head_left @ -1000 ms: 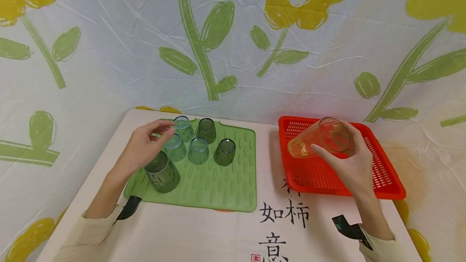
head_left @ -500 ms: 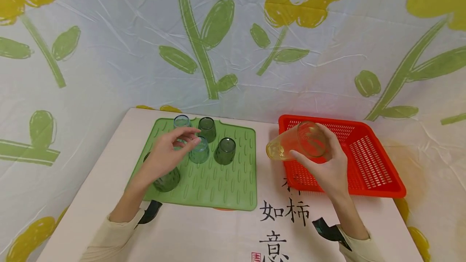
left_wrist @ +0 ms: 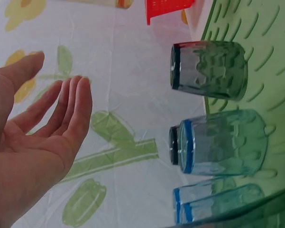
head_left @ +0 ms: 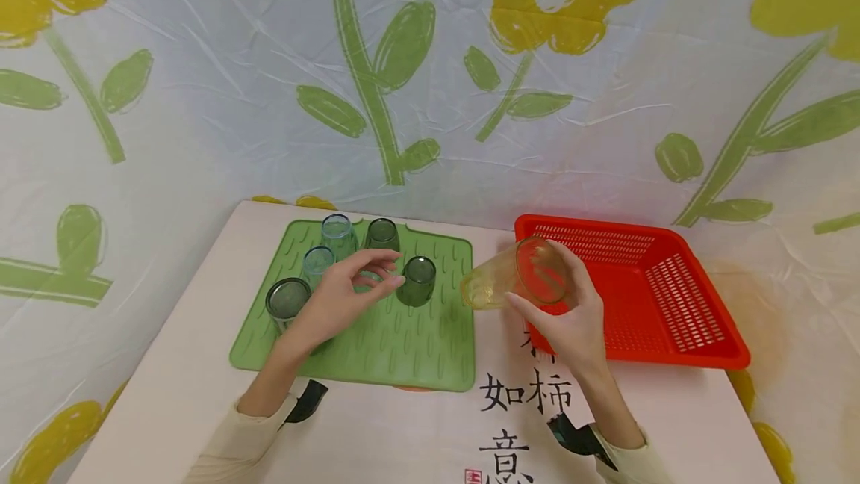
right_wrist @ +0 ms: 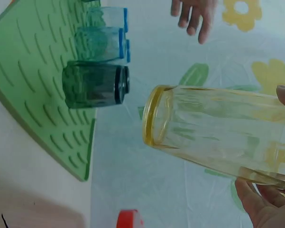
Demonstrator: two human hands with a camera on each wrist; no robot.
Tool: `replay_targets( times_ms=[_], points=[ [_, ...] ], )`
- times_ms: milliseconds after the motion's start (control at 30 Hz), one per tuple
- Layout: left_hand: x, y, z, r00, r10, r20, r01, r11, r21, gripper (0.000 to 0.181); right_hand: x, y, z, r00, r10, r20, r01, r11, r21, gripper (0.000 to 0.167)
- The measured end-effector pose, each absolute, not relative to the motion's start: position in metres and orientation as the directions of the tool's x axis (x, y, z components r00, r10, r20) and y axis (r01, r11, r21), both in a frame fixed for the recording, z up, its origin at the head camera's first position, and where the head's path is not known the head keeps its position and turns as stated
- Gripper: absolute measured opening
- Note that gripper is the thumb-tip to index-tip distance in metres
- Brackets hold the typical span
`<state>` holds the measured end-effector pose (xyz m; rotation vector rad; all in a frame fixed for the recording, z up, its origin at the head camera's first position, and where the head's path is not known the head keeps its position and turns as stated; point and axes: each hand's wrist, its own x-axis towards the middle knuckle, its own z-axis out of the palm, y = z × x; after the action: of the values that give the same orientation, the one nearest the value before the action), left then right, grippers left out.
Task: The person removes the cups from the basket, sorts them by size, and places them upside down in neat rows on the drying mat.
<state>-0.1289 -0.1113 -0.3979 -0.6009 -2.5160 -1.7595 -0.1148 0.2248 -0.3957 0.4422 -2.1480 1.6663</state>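
A tall clear yellow glass [head_left: 487, 282] is tilted on its side in the air, its thick base pointing left. My right hand [head_left: 571, 312] grips it near the rim, between the basket and the mat. My left hand [head_left: 349, 293] hovers over the green draining mat [head_left: 410, 349], fingers loosely bent and holding nothing. Its fingertips are near a dark green glass [head_left: 417, 282] and hide much of a blue glass [left_wrist: 223, 142]. More glasses stand bottom up on the mat: two blue ones [head_left: 338, 234], a dark one [head_left: 383, 232] and a larger dark green one [head_left: 287, 301], partly behind my left wrist.
A red plastic basket [head_left: 631, 305] with slotted sides stands on the right of the table. The pale tablecloth [head_left: 376, 432] carries black written characters. A flower-patterned cloth [head_left: 255, 95] hangs behind the table. The mat's right part [head_left: 450, 320] is bare.
My right hand has carried the yellow glass left, from above the basket to near the mat's right edge. My left hand has moved right across the mat, uncovering the left glasses.
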Motion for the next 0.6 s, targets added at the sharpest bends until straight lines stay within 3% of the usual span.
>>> replay_targets(
  times_ms=[600],
  points=[
    [-0.131,-0.073,-0.434,-0.882,0.432,0.190,0.310,0.227,0.923,0.073,-0.109,0.191,-0.409,-0.903,-0.053,0.426,-0.429,0.113,-0.896,0.085]
  ],
)
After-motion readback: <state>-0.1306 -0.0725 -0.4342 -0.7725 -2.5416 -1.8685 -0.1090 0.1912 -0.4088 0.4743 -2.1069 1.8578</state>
